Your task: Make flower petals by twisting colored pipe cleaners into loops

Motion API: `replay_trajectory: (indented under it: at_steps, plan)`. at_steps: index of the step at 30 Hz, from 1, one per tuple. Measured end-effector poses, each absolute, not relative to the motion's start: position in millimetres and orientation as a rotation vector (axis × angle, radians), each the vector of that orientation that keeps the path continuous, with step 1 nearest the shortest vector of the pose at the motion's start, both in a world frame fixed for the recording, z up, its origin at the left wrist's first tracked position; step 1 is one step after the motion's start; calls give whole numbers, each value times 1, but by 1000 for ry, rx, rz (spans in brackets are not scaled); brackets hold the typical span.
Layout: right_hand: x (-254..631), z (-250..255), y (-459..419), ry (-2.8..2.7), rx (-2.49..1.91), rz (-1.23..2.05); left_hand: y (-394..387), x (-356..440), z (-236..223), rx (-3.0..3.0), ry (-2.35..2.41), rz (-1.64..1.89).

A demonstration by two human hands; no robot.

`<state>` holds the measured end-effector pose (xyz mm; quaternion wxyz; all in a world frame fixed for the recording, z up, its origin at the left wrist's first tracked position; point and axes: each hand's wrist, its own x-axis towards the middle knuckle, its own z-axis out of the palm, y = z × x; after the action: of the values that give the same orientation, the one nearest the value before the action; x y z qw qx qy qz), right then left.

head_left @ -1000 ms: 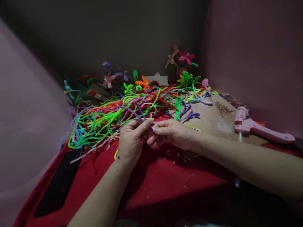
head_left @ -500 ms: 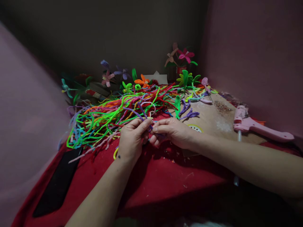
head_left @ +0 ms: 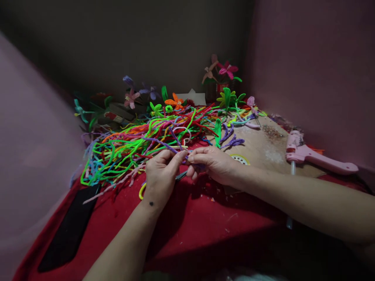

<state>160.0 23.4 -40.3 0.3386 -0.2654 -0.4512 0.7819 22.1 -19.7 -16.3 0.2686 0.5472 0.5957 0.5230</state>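
Head view: left hand [head_left: 161,171] and right hand [head_left: 211,162] pinch a purple pipe cleaner [head_left: 169,146] near centre; its far ends stick out unlooped. Looped purple pieces [head_left: 234,143] lie to the right, apparently finished.

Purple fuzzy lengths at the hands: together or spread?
Spread: the purple lengths form a V, ends apart, beyond the left hand and right hand. Whether they're one folded piece: cannot tell, hands hide the rest.
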Motion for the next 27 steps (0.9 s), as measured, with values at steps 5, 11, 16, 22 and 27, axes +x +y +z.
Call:
replay_trajectory:
  at_steps: [5, 11, 16, 22, 27]
  plan:
    - [161, -40, 28, -1154, -657, 2057, -19, 14, -21, 1928, 1447, 1383]
    - [163, -39, 29, -1227, -657, 2060, -13, -2, -21, 2474, 1342, 1245]
    - [165, -34, 26, -1364, -661, 2018, -20, -2, -4, 3014, 1543, 920]
    - [169, -27, 15, -1801, -722, 1552, -25, 10, 22, 2564, 1600, 668]
    - [172, -32, 7, -2102, -589, 576, -10, 3, 18, 1244, 1281, 672]
